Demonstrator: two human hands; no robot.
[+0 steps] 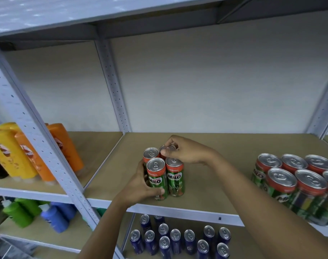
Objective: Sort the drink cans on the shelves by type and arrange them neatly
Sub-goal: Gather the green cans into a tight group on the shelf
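Observation:
A tight cluster of several green-and-red Milo cans [175, 177] stands near the front of the middle shelf [206, 195]. My left hand [140, 186] wraps around the front-left can [157, 180] from the left side. My right hand [183, 151] reaches in from the right and pinches the top rim of the back-right can [164, 149], which is mostly hidden behind the others. A larger group of Milo cans [297, 184] stands at the right end of the same shelf. Several blue cans [178, 238] stand on the shelf below.
Yellow and orange bottles [28, 156] lean on the left bay's shelf, with green and blue bottles [38, 214] under them. A perforated grey upright [40, 139] divides the bays. Bare shelf board lies between the two Milo groups.

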